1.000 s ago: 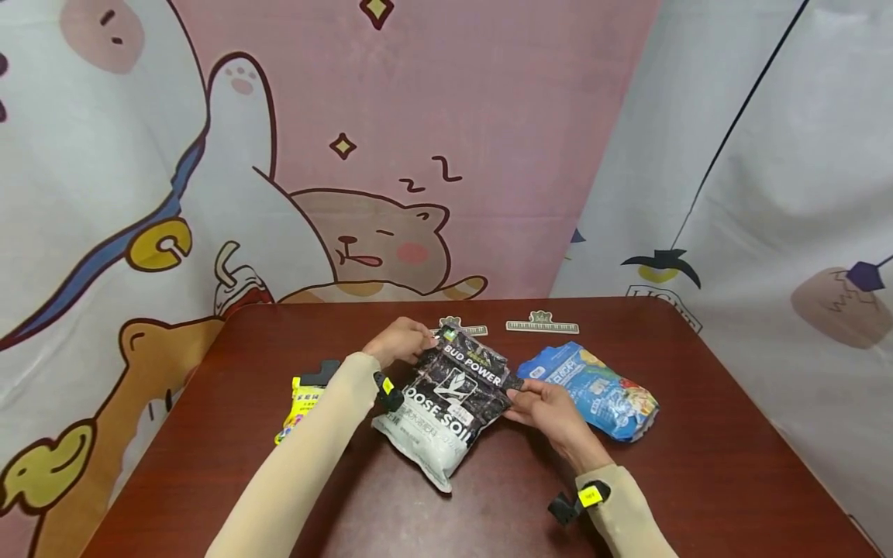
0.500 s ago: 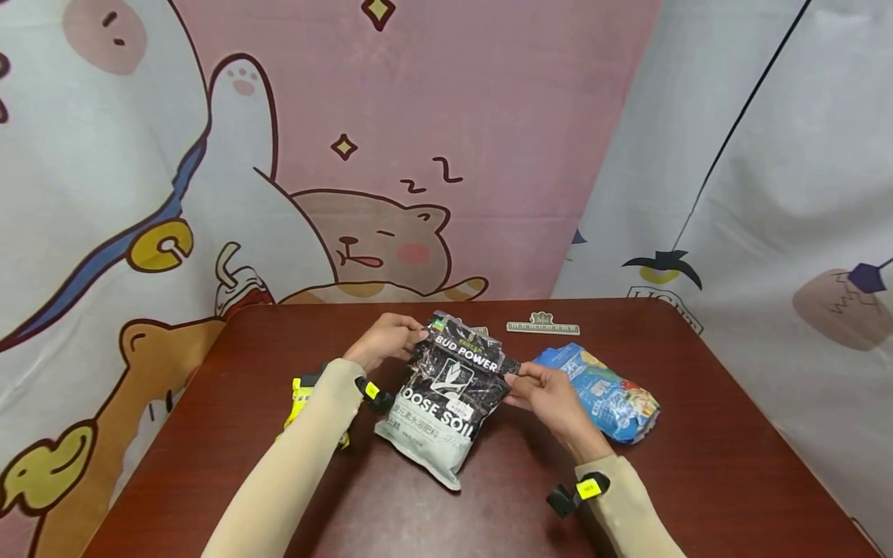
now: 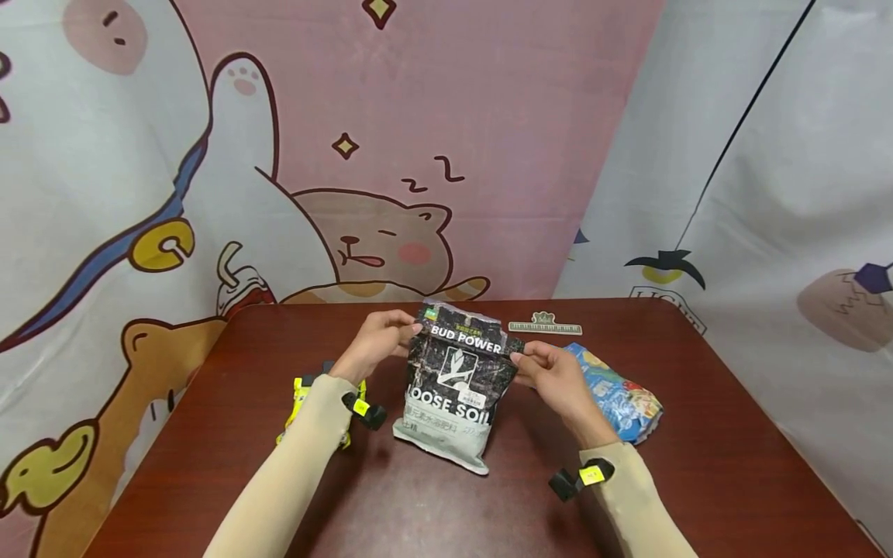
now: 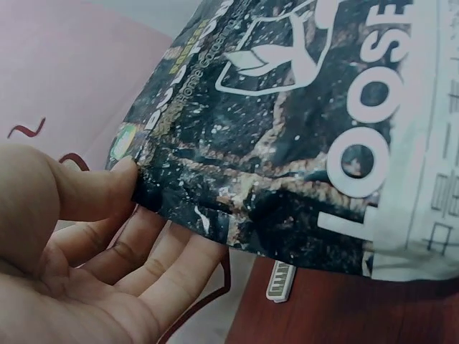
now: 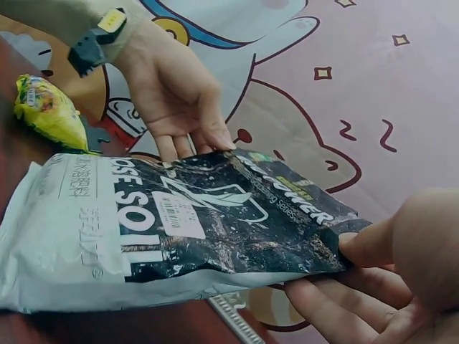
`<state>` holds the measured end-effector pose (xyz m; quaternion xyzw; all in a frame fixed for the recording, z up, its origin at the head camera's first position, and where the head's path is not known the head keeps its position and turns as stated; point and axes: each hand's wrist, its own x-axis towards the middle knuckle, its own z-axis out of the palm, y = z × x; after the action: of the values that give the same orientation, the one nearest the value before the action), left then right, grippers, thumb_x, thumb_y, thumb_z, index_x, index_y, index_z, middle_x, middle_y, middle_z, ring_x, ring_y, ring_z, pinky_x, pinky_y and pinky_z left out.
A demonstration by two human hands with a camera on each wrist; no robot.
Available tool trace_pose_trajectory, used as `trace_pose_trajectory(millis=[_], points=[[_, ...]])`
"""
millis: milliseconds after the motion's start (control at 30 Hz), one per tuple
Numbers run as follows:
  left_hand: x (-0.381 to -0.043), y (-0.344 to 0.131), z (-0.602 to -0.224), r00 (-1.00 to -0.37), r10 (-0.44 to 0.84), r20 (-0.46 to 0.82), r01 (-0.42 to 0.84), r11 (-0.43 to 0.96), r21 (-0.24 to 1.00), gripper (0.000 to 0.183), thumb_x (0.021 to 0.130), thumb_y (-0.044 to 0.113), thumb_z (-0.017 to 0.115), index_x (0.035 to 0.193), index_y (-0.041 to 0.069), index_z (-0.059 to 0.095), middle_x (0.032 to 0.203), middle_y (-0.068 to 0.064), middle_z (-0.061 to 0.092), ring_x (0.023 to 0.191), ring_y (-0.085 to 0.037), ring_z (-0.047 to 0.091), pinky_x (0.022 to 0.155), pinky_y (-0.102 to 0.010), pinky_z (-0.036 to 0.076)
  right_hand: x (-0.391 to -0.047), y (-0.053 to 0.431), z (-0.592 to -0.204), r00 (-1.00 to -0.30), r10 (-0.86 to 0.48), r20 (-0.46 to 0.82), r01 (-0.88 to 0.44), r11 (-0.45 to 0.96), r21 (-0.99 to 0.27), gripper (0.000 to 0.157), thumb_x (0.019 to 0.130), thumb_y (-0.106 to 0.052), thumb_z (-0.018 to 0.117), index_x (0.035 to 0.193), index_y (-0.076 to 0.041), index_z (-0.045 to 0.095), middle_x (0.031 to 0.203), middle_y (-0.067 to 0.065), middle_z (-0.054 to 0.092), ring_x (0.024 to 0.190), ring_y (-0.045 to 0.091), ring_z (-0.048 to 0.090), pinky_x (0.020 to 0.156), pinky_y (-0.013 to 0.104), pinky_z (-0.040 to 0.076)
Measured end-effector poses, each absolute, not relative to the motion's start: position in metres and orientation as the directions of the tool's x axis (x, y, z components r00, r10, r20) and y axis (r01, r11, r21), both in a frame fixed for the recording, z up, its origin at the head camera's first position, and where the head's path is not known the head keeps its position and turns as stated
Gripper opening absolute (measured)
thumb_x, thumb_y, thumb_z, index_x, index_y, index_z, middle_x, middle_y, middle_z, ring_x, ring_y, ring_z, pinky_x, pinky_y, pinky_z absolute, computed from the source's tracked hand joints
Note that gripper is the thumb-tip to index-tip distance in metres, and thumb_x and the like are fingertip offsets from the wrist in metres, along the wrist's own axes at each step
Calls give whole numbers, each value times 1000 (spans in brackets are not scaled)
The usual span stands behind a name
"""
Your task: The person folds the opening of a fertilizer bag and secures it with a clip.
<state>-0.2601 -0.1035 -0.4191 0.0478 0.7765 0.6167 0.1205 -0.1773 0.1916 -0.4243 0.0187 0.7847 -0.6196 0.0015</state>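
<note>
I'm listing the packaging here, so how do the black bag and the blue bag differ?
The black bag is dark with a pale lower part; the blue bag is mostly blue with colourful printing.
The left hand and right hand pinch the black bag near its top, while the blue bag lies on the table, partly hidden.
Both are printed and wrinkled.

A glossy red-brown bench (image 3: 739, 465) lies below the fingers (image 4: 183, 269), catching a pale sheen on its near side. Beyond them hangs a printed cloth (image 3: 516, 155): pink with a sleeping bear (image 3: 391, 240), a white animal (image 3: 105, 139) with a yellow bell (image 3: 146, 252) farther left, and rippled white with a slanting black line (image 3: 743, 120) to their right.
</note>
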Motion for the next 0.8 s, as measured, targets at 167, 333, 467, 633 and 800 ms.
trace_pose_trajectory(millis=[167,333,467,633,800], points=[[-248,-105,-414,-981,176,-83,-45,214,976,16,101,20,66,108,6,68,112,-11,67,90,-25,70,96,-56,55,-181,193,-416,-1000,15,13,-9,283,-959,18,101,-13,64,105,5,64,86,6,73,88,20,77,83,34,63],[-236,-105,-412,-991,132,-14,10,176,984,13,100,19,67,104,7,69,111,-9,69,88,-22,69,93,-56,57,-182,194,-406,-998,34,44,-29,363,-932,23,101,-18,66,112,3,67,102,15,76,91,24,78,83,35,63],[-225,-106,-410,-996,83,32,46,177,983,11,100,20,68,103,9,70,109,-9,71,88,-21,72,90,-52,59,-183,194,-402,-997,7,75,-66,399,-915,24,102,-22,65,112,0,68,110,18,76,98,27,77,86,37,62],[-211,-109,-408,-995,44,93,100,195,976,9,100,21,68,101,12,70,107,-9,72,92,-24,72,90,-53,59,-184,195,-401,-993,-28,113,-114,439,-891,24,102,-27,66,110,-5,69,111,15,76,98,28,76,86,38,62],[-201,-108,-409,-987,5,160,158,199,967,6,99,17,69,100,11,71,102,-10,72,92,-21,70,84,-44,62,-185,198,-400,-988,-51,146,-152,500,-852,27,101,-31,67,116,-10,71,113,11,76,95,23,76,86,41,60]])
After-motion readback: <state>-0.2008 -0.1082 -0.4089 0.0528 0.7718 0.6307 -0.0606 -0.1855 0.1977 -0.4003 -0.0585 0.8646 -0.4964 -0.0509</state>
